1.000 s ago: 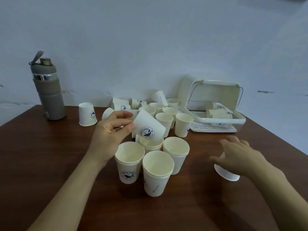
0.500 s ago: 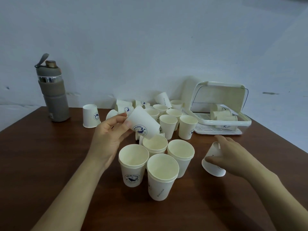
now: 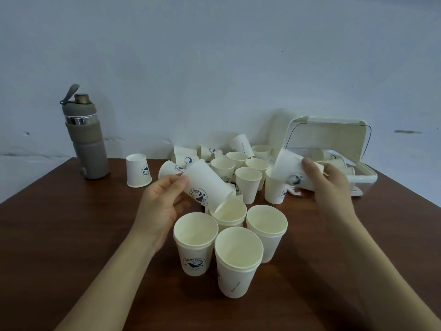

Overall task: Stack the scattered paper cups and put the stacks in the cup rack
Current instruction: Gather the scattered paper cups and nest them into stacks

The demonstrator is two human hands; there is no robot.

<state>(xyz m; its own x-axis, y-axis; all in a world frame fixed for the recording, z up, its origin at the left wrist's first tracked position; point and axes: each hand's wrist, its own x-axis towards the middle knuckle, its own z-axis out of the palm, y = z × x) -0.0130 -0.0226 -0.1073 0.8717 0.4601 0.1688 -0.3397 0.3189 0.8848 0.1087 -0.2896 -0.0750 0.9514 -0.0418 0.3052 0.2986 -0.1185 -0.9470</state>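
Observation:
My left hand [image 3: 160,206] grips a white paper cup [image 3: 207,186] tilted on its side, its mouth just over the rim of a short cup stack [image 3: 230,215]. Three more short stacks stand in front: one on the left [image 3: 195,243], one nearest me [image 3: 238,258], one on the right [image 3: 266,231]. My right hand [image 3: 328,187] holds another cup [image 3: 291,173], raised and blurred, above an upright cup [image 3: 274,191]. The white cup rack [image 3: 358,174] with its lid up sits at the back right, holding a few cups lying down.
Several loose cups [image 3: 235,163], upright and tipped over, crowd the back middle of the brown table [image 3: 59,235]. One upside-down cup [image 3: 138,170] stands apart on the left. A grey water bottle [image 3: 84,139] stands at the far left by the wall.
My right hand has lifted the cup it picked off the table and carried it up and back toward the rack. The left hand's cup has tilted down to the stack's rim.

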